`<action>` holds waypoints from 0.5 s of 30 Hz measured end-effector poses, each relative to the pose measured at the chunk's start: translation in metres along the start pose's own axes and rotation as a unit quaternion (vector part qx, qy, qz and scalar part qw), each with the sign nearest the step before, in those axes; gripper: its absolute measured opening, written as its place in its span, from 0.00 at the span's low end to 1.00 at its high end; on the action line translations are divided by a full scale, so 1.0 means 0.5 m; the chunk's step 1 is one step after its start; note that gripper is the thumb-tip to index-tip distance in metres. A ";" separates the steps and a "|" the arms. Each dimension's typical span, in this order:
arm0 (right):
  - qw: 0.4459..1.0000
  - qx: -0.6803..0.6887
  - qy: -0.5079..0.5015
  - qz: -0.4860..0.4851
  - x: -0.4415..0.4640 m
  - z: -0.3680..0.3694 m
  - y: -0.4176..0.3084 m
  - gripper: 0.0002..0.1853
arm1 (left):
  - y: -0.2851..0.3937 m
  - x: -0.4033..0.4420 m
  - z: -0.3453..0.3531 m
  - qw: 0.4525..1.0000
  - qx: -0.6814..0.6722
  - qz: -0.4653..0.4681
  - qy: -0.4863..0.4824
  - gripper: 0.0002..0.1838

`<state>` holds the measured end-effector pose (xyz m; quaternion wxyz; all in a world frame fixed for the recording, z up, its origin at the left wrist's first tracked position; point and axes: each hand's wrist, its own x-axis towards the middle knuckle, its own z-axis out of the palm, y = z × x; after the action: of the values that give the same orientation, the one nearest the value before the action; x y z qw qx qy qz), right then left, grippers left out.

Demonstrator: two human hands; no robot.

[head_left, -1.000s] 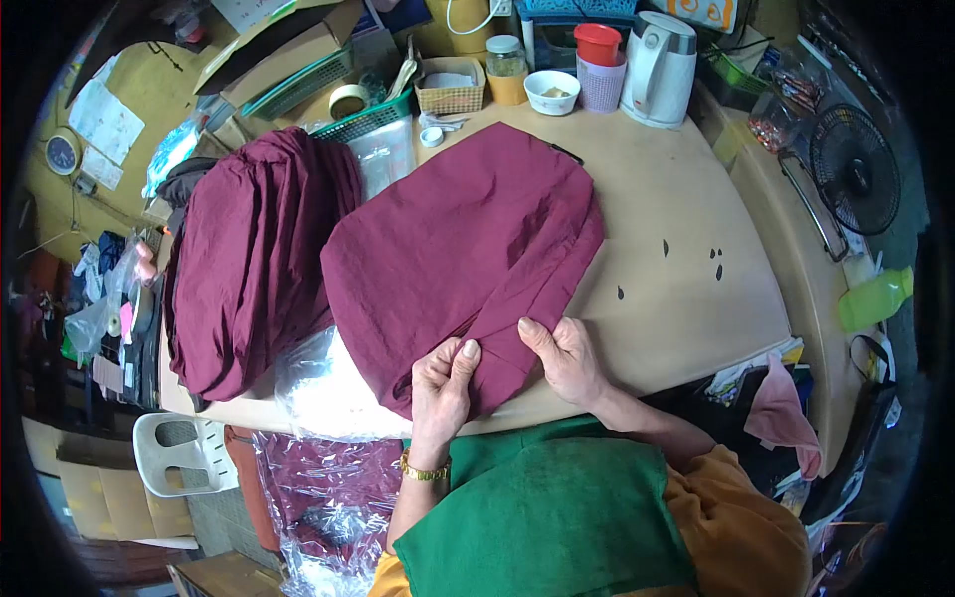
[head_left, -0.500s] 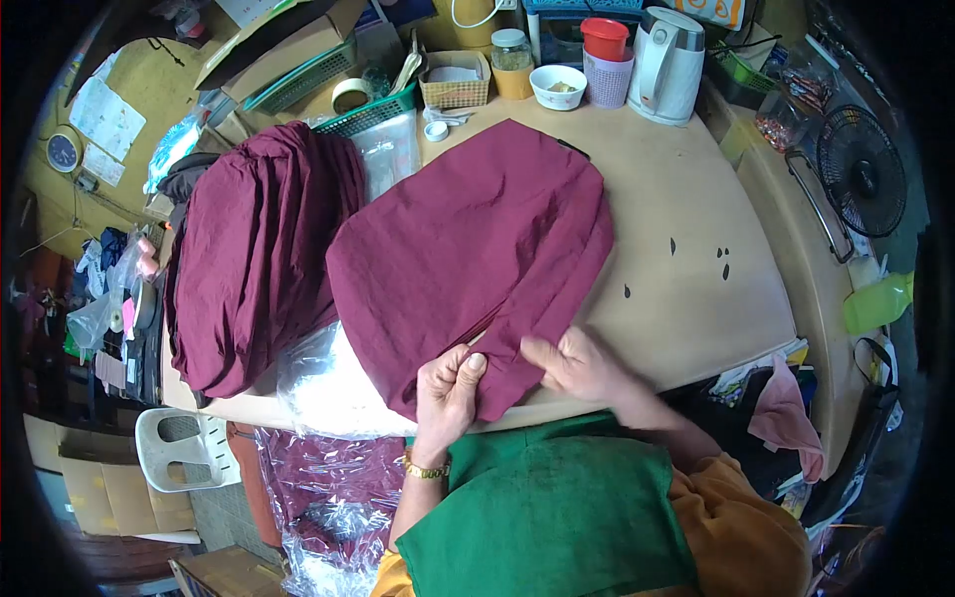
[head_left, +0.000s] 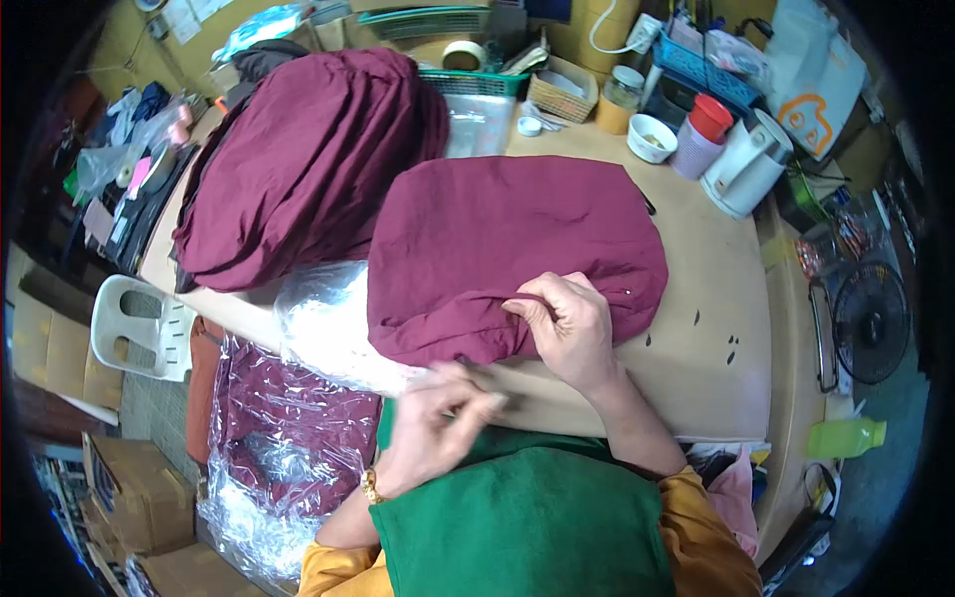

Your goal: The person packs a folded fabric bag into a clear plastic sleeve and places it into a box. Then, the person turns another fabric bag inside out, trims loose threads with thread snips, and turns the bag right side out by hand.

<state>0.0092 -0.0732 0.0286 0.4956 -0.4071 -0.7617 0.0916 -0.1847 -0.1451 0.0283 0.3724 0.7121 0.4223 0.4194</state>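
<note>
A maroon cloth piece, folded into a rounded flat shape, lies on the table in front of me. Its near side is bunched into loose folds. My right hand is closed, pinching the cloth between thumb and fingers at a fold on this side. Just below the near edge of the cloth is my left hand, with a gold band at the wrist. Motion smears its fingers, so I cannot make out whether they hold anything. A small dark spot shows at the cloth edge close to it.
A tall pile of maroon cloth stands at the left, beside clear plastic. Along the back are a basket, a jar, a white bowl and a kettle. A fan stands at the right.
The view has turned, shifting the scene. My left hand has let go of the cloth and dropped below its edge. My right hand, blurred before, now pinches a fold.
</note>
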 end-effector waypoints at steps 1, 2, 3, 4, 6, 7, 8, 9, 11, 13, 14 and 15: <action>1.000 0.004 -0.005 -0.005 0.004 0.009 -0.007 0.07 | 0.020 -0.001 0.009 0.981 -0.085 -0.138 -0.107 0.04; 0.999 0.026 0.011 0.040 0.006 0.018 -0.019 0.06 | 0.008 -0.004 0.027 0.982 -0.085 -0.138 -0.099 0.04; 0.995 0.046 0.026 0.085 0.006 0.025 -0.028 0.06 | -0.022 -0.008 0.051 0.945 -0.263 -0.189 -0.045 0.04; 0.995 0.044 -0.005 0.089 0.001 0.026 -0.027 0.06 | -0.050 -0.009 0.069 0.872 -0.432 -0.231 0.008 0.05; 0.999 -0.028 -0.006 0.018 0.009 0.027 -0.028 0.07 | -0.085 -0.005 0.086 0.840 -0.505 -0.197 0.029 0.05; 0.994 -0.099 -0.003 -0.049 0.014 0.024 -0.033 0.07 | -0.087 -0.002 0.093 0.802 -0.572 -0.165 0.046 0.06; 0.992 -0.120 0.001 -0.025 0.018 0.022 -0.051 0.07 | -0.082 0.007 0.114 0.783 -0.586 -0.175 0.118 0.05; 0.992 -0.123 -0.003 -0.026 0.017 0.022 -0.051 0.07 | -0.084 0.008 0.120 0.780 -0.590 -0.174 0.119 0.05; 0.980 -0.178 -0.030 -0.080 0.015 0.025 -0.047 0.08 | -0.093 0.010 0.129 0.754 -0.595 -0.234 0.153 0.03; 0.981 -0.178 -0.039 -0.070 0.014 0.030 -0.042 0.08 | -0.088 0.007 0.129 0.762 -0.579 -0.234 0.169 0.02; 0.986 -0.151 -0.049 -0.047 0.015 0.031 -0.039 0.08 | -0.086 0.005 0.130 0.771 -0.562 -0.235 0.184 0.01; 0.990 -0.124 -0.059 -0.022 0.014 0.031 -0.036 0.08 | -0.087 0.001 0.129 0.770 -0.563 -0.236 0.184 0.01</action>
<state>-0.0143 -0.0761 0.0355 0.3971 -0.4425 -0.8040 0.0092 -0.1383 -0.1401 -0.0340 0.7096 0.1617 0.3255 0.6036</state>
